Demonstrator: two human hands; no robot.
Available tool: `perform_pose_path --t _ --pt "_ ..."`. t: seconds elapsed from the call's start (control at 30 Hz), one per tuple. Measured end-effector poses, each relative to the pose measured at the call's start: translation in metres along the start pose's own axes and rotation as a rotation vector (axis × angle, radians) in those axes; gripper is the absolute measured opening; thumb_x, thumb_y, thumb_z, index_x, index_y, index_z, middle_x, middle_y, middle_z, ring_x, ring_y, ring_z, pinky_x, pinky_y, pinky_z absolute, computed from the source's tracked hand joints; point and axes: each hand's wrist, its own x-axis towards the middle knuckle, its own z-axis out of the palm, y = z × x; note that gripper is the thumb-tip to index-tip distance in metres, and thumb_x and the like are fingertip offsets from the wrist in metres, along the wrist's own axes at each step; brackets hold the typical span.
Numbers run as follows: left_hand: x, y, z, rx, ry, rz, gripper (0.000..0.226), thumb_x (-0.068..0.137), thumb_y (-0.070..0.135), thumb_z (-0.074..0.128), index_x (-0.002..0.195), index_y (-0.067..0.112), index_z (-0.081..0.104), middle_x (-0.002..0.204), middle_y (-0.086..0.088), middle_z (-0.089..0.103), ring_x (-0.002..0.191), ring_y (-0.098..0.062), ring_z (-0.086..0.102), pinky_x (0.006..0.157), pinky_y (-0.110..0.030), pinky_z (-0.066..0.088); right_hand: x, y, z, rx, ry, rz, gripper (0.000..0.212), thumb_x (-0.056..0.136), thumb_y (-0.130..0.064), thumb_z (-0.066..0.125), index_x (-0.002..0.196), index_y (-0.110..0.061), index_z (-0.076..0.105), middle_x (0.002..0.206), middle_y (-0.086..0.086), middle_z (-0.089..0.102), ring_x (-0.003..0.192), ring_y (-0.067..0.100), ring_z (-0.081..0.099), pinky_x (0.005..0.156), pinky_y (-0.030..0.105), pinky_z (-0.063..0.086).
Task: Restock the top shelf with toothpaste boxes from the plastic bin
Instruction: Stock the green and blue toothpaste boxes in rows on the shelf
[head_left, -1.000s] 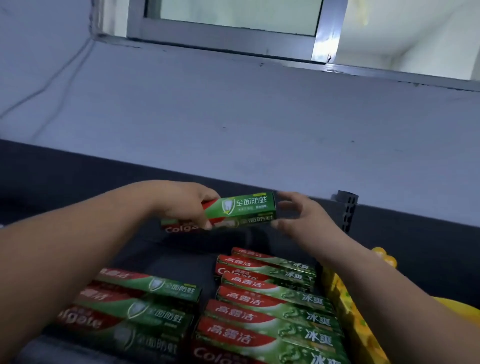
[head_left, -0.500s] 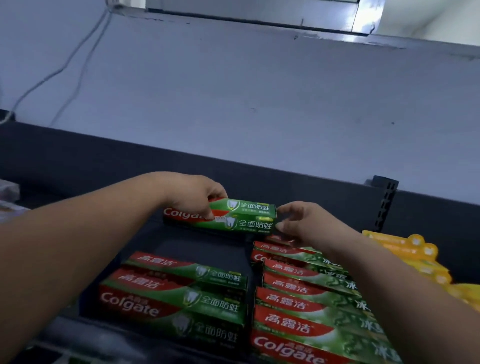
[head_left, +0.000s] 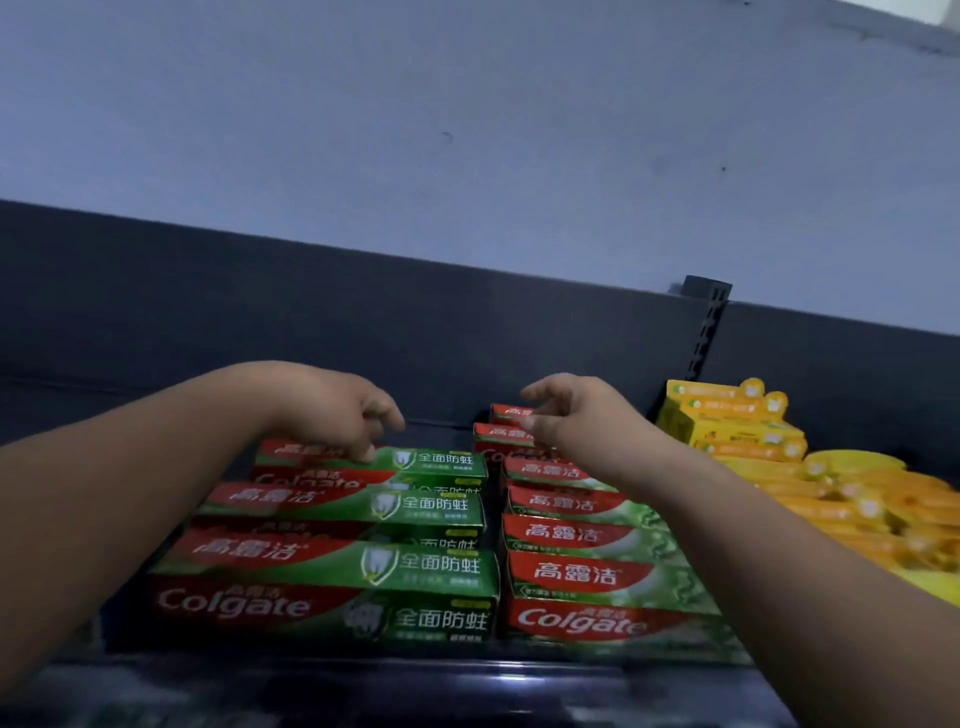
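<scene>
Red and green toothpaste boxes lie in two columns on the dark top shelf (head_left: 363, 670). The rearmost box of the left column (head_left: 436, 460) rests flat on the shelf. My left hand (head_left: 332, 405) hovers over its left end, fingers curled and apart, with the fingertips just touching or a hair above the box top. My right hand (head_left: 576, 415) hangs open above the back of the right column (head_left: 566, 535), holding nothing. The plastic bin is out of view.
Yellow boxes (head_left: 737, 426) and other yellow packs fill the shelf to the right. A dark back panel (head_left: 311, 322) and a slotted upright (head_left: 704, 332) stand behind the boxes. A pale wall rises above.
The box that both hands held has been set down at the back of the left column. Both hands have let go and lifted slightly. The camera has tilted down.
</scene>
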Motion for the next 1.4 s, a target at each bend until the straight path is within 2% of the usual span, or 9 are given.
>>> perform_pose_path --t 0.1,0.2,0.33,0.47,0.6,0.9,1.07,1.3,1.4 --pt "-0.002 0.011 -0.004 0.002 0.087 0.037 0.052 0.088 0.024 0.067 0.137 0.025 0.048 0.120 0.008 0.061 0.109 -0.012 0.060 0.101 -0.035 0.045 -0.010 0.002 -0.001 -0.044 0.049 0.016 0.035 0.093 -0.024 0.062 0.127 -0.021 0.057 0.110 -0.002 0.064 0.095 0.013 0.062 0.083 0.031 0.053" --pt "-0.008 0.033 -0.002 0.053 0.182 0.078 0.051 0.090 0.039 0.061 0.137 0.025 0.047 0.131 0.004 0.057 0.116 -0.014 0.055 0.103 -0.031 0.040 -0.023 0.005 -0.005 -0.161 0.082 0.001 0.037 0.094 -0.026 0.060 0.130 -0.021 0.055 0.113 -0.003 0.064 0.096 0.012 0.061 0.079 0.028 0.051" --pt "-0.017 0.072 0.006 0.210 0.355 0.174 0.066 0.086 0.063 0.049 0.142 0.028 0.040 0.144 0.003 0.044 0.131 -0.018 0.043 0.108 -0.039 0.036 -0.047 0.014 -0.021 -0.408 0.173 -0.046 0.048 0.093 -0.034 0.060 0.137 -0.022 0.047 0.135 -0.001 0.054 0.121 0.019 0.052 0.099 0.035 0.045" --pt "-0.022 0.122 0.024 0.449 0.546 0.345 0.076 0.083 0.069 0.044 0.145 0.026 0.034 0.147 0.002 0.041 0.135 -0.020 0.036 0.109 -0.042 0.034 -0.081 0.037 -0.046 -0.690 0.220 -0.086 0.059 0.092 -0.038 0.058 0.144 -0.018 0.038 0.144 0.004 0.042 0.132 0.025 0.038 0.108 0.036 0.033" --pt "-0.025 0.180 0.055 0.548 0.653 0.483 0.083 0.082 0.073 0.039 0.148 0.024 0.030 0.149 0.000 0.037 0.138 -0.021 0.031 0.112 -0.040 0.027 -0.131 0.072 -0.083 -0.889 0.283 -0.039 0.062 0.088 -0.041 0.060 0.142 -0.017 0.038 0.145 0.007 0.039 0.134 0.028 0.032 0.110 0.040 0.025" --pt "-0.052 0.335 0.149 0.504 0.656 0.770 0.083 0.081 0.066 0.051 0.148 0.019 0.032 0.150 -0.008 0.037 0.138 -0.025 0.031 0.112 -0.040 0.023 -0.291 0.146 -0.176 -0.987 0.341 0.176 0.059 0.087 -0.039 0.061 0.137 -0.017 0.042 0.142 0.008 0.041 0.131 0.030 0.034 0.106 0.042 0.026" --pt "-0.073 0.417 0.207 0.473 0.605 0.883 0.083 0.082 0.066 0.048 0.148 0.020 0.029 0.150 -0.006 0.034 0.139 -0.024 0.027 0.111 -0.039 0.021 -0.380 0.184 -0.214 -0.992 0.333 0.312 0.065 0.086 -0.041 0.063 0.141 -0.017 0.038 0.146 0.008 0.039 0.133 0.029 0.035 0.108 0.042 0.027" --pt "-0.094 0.517 0.280 0.465 0.503 0.991 0.081 0.084 0.066 0.048 0.148 0.021 0.028 0.148 -0.002 0.036 0.136 -0.023 0.031 0.110 -0.038 0.026 -0.491 0.224 -0.245 -0.986 0.340 0.456 0.063 0.087 -0.039 0.061 0.141 -0.018 0.038 0.145 0.006 0.040 0.134 0.027 0.034 0.111 0.039 0.024" --pt "-0.101 0.553 0.304 0.461 0.463 1.043 0.080 0.082 0.067 0.049 0.145 0.022 0.033 0.141 -0.001 0.044 0.131 -0.022 0.038 0.105 -0.037 0.032 -0.530 0.241 -0.258 -0.982 0.333 0.535 0.063 0.088 -0.039 0.061 0.142 -0.018 0.037 0.147 0.005 0.039 0.135 0.026 0.033 0.112 0.038 0.023"
